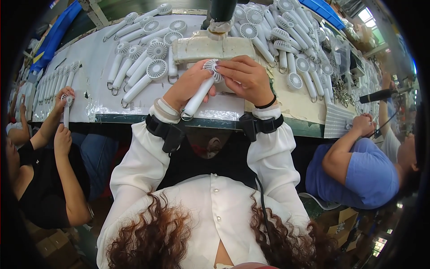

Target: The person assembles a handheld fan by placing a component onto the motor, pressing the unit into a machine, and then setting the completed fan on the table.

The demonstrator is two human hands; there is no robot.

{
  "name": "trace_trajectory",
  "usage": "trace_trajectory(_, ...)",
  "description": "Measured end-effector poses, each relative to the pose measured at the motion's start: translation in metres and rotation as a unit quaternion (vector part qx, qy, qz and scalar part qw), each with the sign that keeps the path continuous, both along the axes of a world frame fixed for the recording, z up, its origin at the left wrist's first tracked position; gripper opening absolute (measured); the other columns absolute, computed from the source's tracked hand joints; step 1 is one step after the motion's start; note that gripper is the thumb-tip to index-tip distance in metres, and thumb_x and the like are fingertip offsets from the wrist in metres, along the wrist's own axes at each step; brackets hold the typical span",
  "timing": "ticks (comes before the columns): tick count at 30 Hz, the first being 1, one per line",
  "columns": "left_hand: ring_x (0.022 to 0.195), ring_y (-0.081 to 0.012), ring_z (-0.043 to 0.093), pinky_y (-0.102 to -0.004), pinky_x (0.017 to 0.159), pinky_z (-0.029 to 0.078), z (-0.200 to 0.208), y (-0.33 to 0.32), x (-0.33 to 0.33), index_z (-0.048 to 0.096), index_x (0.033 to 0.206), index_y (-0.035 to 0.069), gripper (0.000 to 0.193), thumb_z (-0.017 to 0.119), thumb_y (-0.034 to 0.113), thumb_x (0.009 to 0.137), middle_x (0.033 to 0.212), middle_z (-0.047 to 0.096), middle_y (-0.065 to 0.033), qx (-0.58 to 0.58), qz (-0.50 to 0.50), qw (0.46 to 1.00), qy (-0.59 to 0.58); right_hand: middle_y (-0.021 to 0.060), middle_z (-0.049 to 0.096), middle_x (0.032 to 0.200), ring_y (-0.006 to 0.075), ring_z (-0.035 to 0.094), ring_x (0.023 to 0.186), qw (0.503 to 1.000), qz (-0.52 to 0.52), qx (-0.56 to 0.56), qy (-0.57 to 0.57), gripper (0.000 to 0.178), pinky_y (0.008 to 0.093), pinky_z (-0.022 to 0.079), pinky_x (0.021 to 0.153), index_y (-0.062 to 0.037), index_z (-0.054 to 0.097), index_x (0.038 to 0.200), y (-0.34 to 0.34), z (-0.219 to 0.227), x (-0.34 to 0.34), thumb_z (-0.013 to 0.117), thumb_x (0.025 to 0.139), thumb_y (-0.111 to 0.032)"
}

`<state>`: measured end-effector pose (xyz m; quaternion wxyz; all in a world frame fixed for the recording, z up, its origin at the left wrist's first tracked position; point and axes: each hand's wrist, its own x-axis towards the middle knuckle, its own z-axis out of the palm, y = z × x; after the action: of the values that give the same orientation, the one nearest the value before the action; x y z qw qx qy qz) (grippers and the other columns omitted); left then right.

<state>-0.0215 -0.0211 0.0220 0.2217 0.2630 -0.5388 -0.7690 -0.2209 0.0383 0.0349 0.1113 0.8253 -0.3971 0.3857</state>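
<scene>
A white handheld fan (198, 97) is tilted between my hands above the table's front edge, its round grille up and a metal ring at the lower end of its handle. My left hand (185, 86) is closed around the neck and upper handle. The fingers of my right hand (247, 80) press together on the right side of the grille, hiding part of it. Just beyond my hands is a cream-coloured block (188, 50), beneath a dark machine column (222, 11) with a wrapped lower end.
Several white fans (156, 69) lie left of the block, and a large pile (291, 40) lies right. Seated co-workers flank me: one at left holds a fan (67, 101), one at right wears a blue shirt (358, 168). Metal rings (342, 89) lie heaped at right.
</scene>
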Motion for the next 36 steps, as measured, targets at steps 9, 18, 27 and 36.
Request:
trace_trajectory(9,0.057,-0.0162,0.062,-0.0264,0.046,0.051,0.0004,-0.0008,0.0004,0.039,0.134,0.003,0.04,0.043,0.019,0.098,0.082,0.062,-0.0116,0.007,-0.01,1.0,0.018,0.0033,0.07,0.103,0.022,0.064,0.084,1.0,0.009,0.005,-0.023,0.034,0.0299,0.054,0.072,-0.0083,0.071,0.1,-0.0019,-0.0028,0.0009,0.071,0.067,0.002)
trace_trajectory(18,0.074,-0.0221,0.068,-0.0307,0.052,0.058,-0.0005,0.0006,0.0004,0.037,0.13,0.0,0.039,0.048,0.018,0.098,0.106,0.056,-0.0128,0.019,-0.035,0.996,0.082,0.0042,0.07,0.102,0.0225,0.063,0.083,0.998,0.01,0.03,-0.05,0.03,0.0307,0.053,0.072,-0.0074,0.071,0.099,-0.0039,-0.0035,-0.0021,0.07,0.071,0.001)
trace_trajectory(27,0.078,-0.0236,0.069,-0.0328,0.056,0.06,-0.0027,0.0009,0.001,0.038,0.127,0.0,0.036,0.049,0.017,0.098,0.107,0.056,-0.0129,0.02,-0.048,0.993,0.108,0.0046,0.071,0.103,0.0225,0.062,0.084,0.997,0.01,0.048,-0.064,0.029,0.0312,0.052,0.074,-0.0071,0.071,0.099,-0.0032,-0.0021,-0.0017,0.069,0.072,0.001)
trace_trajectory(36,0.087,-0.025,0.069,-0.0289,0.058,0.059,-0.0007,0.0039,0.0005,0.03,0.139,0.004,0.046,0.05,0.019,0.099,0.114,0.056,-0.0117,-0.014,-0.067,0.993,0.1,0.0083,0.071,0.103,0.0228,0.064,0.086,0.995,0.01,0.075,-0.07,0.031,0.0312,0.052,0.076,-0.0041,0.071,0.099,0.0003,0.0004,-0.0055,0.067,0.071,0.006)
